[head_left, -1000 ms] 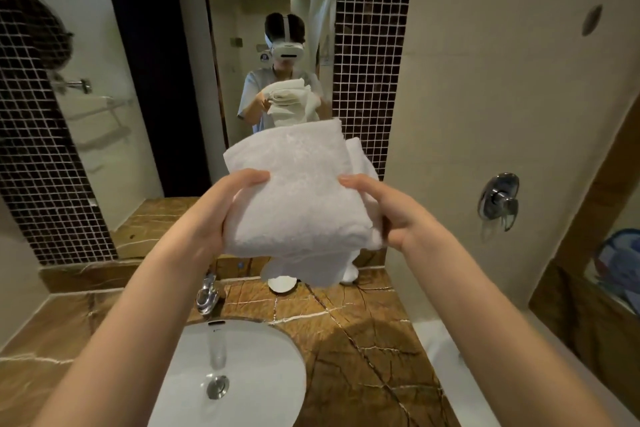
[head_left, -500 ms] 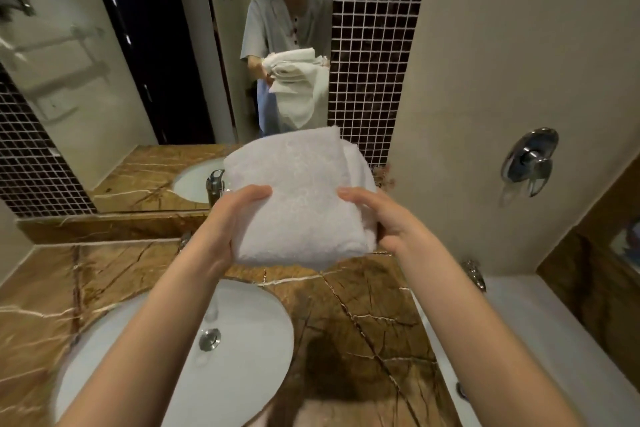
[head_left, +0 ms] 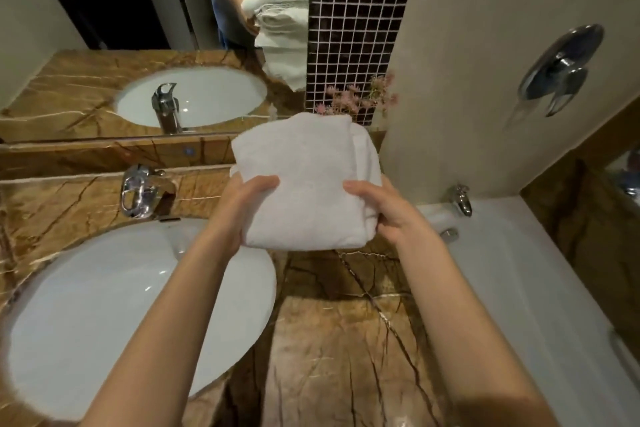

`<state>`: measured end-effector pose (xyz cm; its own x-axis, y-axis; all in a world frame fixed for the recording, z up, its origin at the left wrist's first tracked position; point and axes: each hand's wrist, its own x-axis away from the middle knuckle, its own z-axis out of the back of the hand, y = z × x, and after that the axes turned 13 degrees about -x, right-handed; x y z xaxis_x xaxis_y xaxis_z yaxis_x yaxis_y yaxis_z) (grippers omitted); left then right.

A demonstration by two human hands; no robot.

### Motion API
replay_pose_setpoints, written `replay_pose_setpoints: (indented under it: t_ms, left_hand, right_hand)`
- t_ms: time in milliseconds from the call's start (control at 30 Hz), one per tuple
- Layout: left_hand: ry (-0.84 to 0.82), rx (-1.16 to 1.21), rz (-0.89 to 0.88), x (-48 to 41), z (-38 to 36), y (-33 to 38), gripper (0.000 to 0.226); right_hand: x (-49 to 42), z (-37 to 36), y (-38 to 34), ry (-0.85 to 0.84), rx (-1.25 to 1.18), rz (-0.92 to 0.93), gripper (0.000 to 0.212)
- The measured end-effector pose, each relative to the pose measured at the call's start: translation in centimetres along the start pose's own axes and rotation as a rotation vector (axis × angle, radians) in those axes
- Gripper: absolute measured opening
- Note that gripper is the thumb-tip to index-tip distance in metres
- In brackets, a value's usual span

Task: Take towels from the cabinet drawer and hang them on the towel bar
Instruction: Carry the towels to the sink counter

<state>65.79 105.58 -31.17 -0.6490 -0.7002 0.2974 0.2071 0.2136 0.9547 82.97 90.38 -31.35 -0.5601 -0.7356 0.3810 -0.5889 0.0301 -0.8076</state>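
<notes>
Down went the towel (head_left: 304,191) since the earlier look. It had been up in front of the mirror (head_left: 104,28), and now it hung low, just over the brown tabletop (head_left: 346,340), and my view had tipped down too.

I held the towel with the left hand (head_left: 239,208) and the right hand (head_left: 391,215), one on each side. My fingers (head_left: 263,182) were curled round the near edge. The thumbs lay on top and the other fingers were tucked under, where I could not see them. The towel was folded into a thick white pad between the two sets of fingers.

I guessed it was soft and floppy, and not heavy. It would not break or slip much, but the folds could fall open if I let one side go. To hang it, I thought I should pinch two corners of one edge and let the rest drop.

The sink (head_left: 104,305) lay below and to the left of my fingers. Pink flowers (head_left: 356,97) stood just past them. I could not see the towel bar or the drawer.
</notes>
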Motion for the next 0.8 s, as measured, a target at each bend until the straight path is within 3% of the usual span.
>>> replay_pose_setpoints:
  t_ms: [100, 233, 300, 467, 633, 800]
  left_hand:
    - [-0.025, -0.021, 0.011, -1.7, -0.3, -3.0, 0.064]
    - [-0.036, -0.040, 0.030, -3.6, -0.6, -6.5, 0.068]
    - [-0.054, -0.039, 0.046, -4.2, -0.8, -7.9, 0.059]
    - [-0.080, -0.028, 0.075, -5.9, -1.5, -10.2, 0.065]
    - [-0.067, -0.048, 0.096, -7.4, -2.4, -12.4, 0.043]
    - [-0.042, -0.048, 0.113, -8.9, -3.0, -14.4, 0.041]
  right_hand:
    - [-1.1, 1.8, 2.1, 0.014, -0.020, -0.022, 0.069]
    - [-2.6, 3.9, 4.5, 0.024, -0.018, -0.070, 0.083]
    - [-3.3, 4.5, 5.4, 0.044, -0.016, -0.079, 0.086]
    - [-4.7, 6.0, 7.1, 0.068, -0.017, -0.077, 0.077]
    - [-5.9, 7.7, 8.4, 0.039, 0.001, -0.064, 0.077]
    - [-7.5, 8.6, 9.2, 0.126, 0.064, -0.075, 0.088]
